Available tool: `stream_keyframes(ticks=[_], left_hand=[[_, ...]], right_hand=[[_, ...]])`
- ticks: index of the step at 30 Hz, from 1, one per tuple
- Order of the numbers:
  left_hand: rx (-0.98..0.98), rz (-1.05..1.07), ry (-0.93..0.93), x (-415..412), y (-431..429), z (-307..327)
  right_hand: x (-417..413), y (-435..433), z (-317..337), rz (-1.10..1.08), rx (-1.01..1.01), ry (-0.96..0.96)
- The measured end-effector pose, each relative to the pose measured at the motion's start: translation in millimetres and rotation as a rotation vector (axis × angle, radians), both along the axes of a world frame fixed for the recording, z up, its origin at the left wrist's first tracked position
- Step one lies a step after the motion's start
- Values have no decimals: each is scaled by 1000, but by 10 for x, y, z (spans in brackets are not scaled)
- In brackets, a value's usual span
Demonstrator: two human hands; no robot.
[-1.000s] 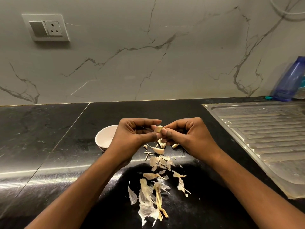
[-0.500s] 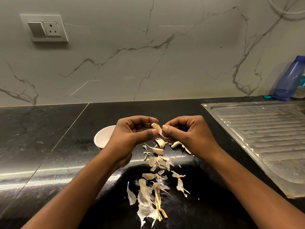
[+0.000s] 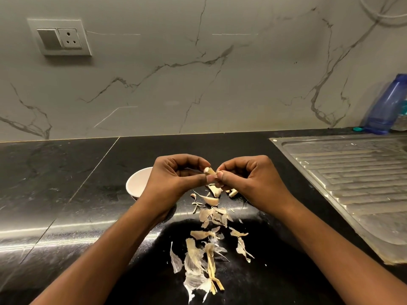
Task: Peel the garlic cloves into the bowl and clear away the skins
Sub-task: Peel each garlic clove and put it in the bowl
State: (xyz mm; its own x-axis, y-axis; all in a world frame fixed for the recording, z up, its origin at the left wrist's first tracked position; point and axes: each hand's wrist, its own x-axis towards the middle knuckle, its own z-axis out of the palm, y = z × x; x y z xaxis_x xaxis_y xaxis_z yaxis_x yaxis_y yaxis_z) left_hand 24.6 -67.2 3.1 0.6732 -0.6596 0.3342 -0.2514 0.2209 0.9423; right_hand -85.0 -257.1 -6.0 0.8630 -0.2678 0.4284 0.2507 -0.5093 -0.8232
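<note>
Two grips — left hand [image 3: 174, 179] and right hand [image 3: 253, 183] — pinch one garlic clove [image 3: 209, 171], apparently part-peeled, above scattered skins [image 3: 198, 256].

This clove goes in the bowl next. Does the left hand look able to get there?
Probably yes: the bowl stands just beside the left hand, mouth up, nothing between. The right hand also pinches the clove.

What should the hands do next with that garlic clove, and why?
Probably the right hand should pull the remaining skin off the garlic clove, which both hands pinch above the skins on the counter. It does not look fully bare, so dropping it into the bowl beside the left hand seems premature.
</note>
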Motion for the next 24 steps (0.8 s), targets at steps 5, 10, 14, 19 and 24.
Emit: stream_keyframes(ticks=[5,10,14,19,24], left_hand=[[-31,27,33,50,-1,-7],[-58,48,82,68,-3,-14],[-75,45,116,86,2,-10],[-40,-8,147,74,1,-23],[1,-79,208,94,6,-48]], right_hand=[[2,-3,6,-17,56,-38],[-6,-13,25,-37,107,-58],[-19,-51,47,-19,148,-57],[-15,-47,29,14,118,-38],[-13,-32,18,21,81,-59]])
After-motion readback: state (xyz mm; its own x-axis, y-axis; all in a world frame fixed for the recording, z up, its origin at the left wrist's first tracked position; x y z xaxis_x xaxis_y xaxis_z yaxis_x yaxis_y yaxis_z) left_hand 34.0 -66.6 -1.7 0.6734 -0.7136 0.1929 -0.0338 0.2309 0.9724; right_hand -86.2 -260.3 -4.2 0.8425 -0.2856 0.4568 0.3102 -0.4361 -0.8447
